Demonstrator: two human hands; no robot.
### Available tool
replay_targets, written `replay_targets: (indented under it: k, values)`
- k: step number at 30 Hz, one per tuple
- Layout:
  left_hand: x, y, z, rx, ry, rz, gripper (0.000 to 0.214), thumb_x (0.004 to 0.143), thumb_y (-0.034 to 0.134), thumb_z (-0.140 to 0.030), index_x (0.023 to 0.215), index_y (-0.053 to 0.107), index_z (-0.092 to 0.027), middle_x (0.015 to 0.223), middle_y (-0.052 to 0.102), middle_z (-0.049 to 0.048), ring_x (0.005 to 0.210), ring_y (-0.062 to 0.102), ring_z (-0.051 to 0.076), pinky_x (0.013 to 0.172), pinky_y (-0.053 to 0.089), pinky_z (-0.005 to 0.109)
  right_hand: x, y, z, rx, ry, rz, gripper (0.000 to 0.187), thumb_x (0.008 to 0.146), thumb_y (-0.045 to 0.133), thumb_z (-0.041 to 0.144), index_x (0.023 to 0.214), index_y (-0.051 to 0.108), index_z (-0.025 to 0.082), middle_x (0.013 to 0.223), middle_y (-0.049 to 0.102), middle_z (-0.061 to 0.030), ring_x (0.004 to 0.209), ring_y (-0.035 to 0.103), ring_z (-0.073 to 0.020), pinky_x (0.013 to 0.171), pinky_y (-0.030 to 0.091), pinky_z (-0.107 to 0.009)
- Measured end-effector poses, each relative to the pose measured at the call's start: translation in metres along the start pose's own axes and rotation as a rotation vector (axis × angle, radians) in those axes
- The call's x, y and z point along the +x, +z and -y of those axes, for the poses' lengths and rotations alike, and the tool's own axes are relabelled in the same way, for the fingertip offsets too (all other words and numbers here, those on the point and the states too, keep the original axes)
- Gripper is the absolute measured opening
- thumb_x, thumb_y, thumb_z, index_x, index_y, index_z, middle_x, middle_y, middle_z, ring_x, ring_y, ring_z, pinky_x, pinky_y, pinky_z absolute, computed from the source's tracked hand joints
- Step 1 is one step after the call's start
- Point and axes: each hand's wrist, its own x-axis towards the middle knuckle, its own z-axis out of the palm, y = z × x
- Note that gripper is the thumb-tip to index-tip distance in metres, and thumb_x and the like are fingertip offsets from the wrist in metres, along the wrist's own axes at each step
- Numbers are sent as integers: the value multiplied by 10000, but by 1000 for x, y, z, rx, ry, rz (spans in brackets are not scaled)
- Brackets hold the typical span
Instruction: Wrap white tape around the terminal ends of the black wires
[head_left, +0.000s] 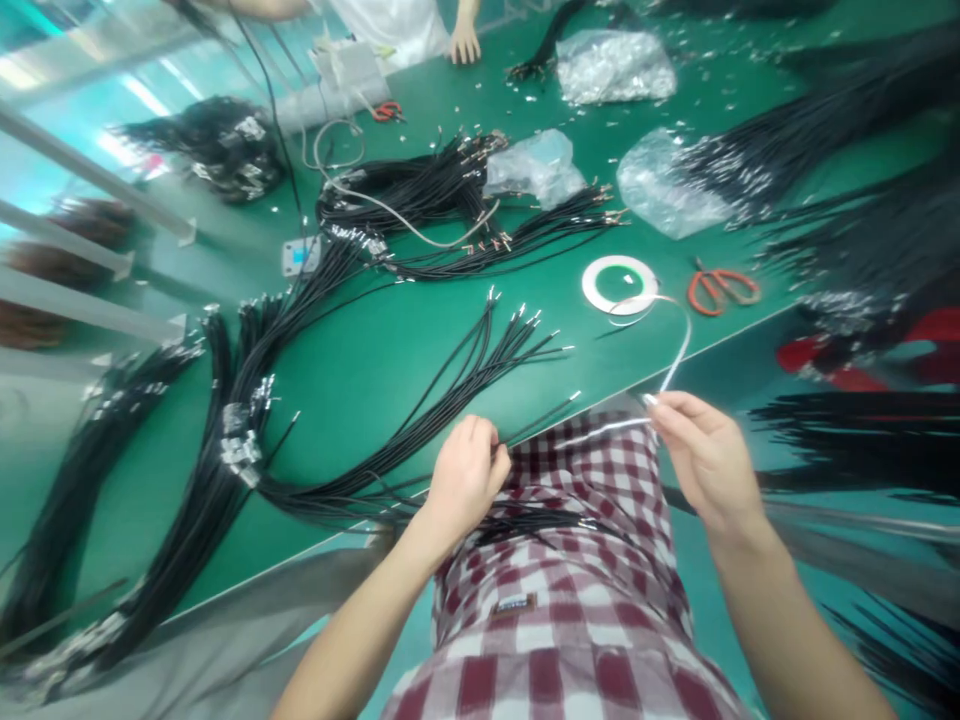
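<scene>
A red-and-white checked shirt point(555, 600) fills the bottom of the frame, its front right up against the table edge. Left hand point(463, 490): fingers curled narrow around a bunch of black cables point(375, 490) at the edge. The bunch fans out from the hand across the table, and some lengths lie over the shirt. Right hand point(705, 460): thumb and fingertips pinched narrow on a strip of white tape point(675, 365), which rises over the edge to a tape roll point(611, 285) lying flat on the table. A pale strip point(600, 431) also runs from the pinch toward the left hand, though I cannot tell if it is the same tape.

Surface: green table mat point(375, 370), scattered with small metal bits near the far side. On it: orange scissors point(724, 290), clear plastic bags point(667, 190), and more cable bundles point(202, 500). Beyond the table, a teal floor point(697, 600). A co-worker's hand point(465, 45) rests at the far edge.

Cable look: thin, black, glossy — small metal terminals on the ends.
</scene>
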Motion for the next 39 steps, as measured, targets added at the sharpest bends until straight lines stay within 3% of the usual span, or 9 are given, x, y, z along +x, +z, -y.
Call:
replay_targets:
  k: [3, 8, 12, 16, 19, 24, 28, 33, 39]
  values:
    - [2, -14, -26, -330, -98, 165, 97, 973, 458, -264, 1037, 493, -200, 656, 485, -39, 595, 470, 169, 618, 334, 288, 0, -6, -1, -22, -23, -39, 153, 702, 827, 321, 792, 744, 229, 780, 650, -7, 687, 552, -138, 660, 482, -259]
    - [23, -37, -67, -702, -17, 397, 361, 982, 506, -356, 1322, 532, -237, 751, 567, -27, 635, 490, 136, 639, 346, 256, -9, 3, -8, -44, 58, 82, 176, 731, 824, 341, 799, 722, 216, 803, 671, -5, 723, 589, -138, 702, 490, -256]
    - [30, -32, -75, -972, -33, 512, 278, 968, 541, -377, 1043, 727, -184, 833, 644, 30, 697, 515, 129, 662, 371, 248, -18, 12, -7, -183, 2, 161, 176, 773, 788, 364, 790, 706, 210, 782, 665, -3, 711, 583, -148, 690, 484, -264]
    - [19, -12, -61, -1301, -300, 468, 313, 919, 617, -432, 864, 686, -131, 566, 430, -43, 503, 315, 71, 500, 235, 222, -23, 17, -5, -344, -70, 286, 161, 853, 712, 348, 805, 683, 197, 768, 648, -7, 715, 583, -157, 694, 481, -280]
    - [7, 0, -51, -1438, -473, 402, 342, 850, 701, -458, 824, 633, -124, 520, 334, -81, 467, 229, 51, 469, 169, 209, -28, 20, -5, -479, -179, 420, 119, 911, 650, 294, 851, 680, 196, 873, 660, -37, 815, 619, -174, 767, 499, -301]
    - [-2, 4, -48, -1487, -516, 290, 310, 818, 747, -402, 859, 622, -122, 531, 352, -84, 466, 244, 40, 466, 203, 191, -34, 26, 2, -736, -306, 542, 133, 964, 569, 246, 931, 693, 212, 1211, 586, -95, 855, 637, -164, 731, 515, -301]
    - [-1, 4, -53, -1335, -390, 297, 353, 840, 730, -353, 1127, 642, -167, 695, 557, -25, 515, 370, 62, 496, 298, 197, -37, 27, 11, -895, -427, 598, 136, 961, 574, 208, 924, 705, 217, 964, 653, -55, 769, 617, -162, 712, 481, -311]
    - [2, 2, -54, -1059, -289, 364, 230, 890, 654, -363, 850, 675, -137, 733, 595, 9, 654, 477, 118, 626, 382, 226, -37, 21, 18, -1011, -465, 599, 80, 928, 652, 236, 940, 731, 226, 841, 705, -26, 772, 633, -184, 745, 452, -336]
    - [2, -9, -54, -1066, -270, 416, 241, 902, 635, -375, 831, 658, -145, 761, 608, 14, 659, 478, 118, 624, 375, 228, -36, 13, 23, -884, -325, 683, 93, 924, 657, 243, 887, 741, 231, 848, 719, -22, 763, 643, -172, 751, 471, -322]
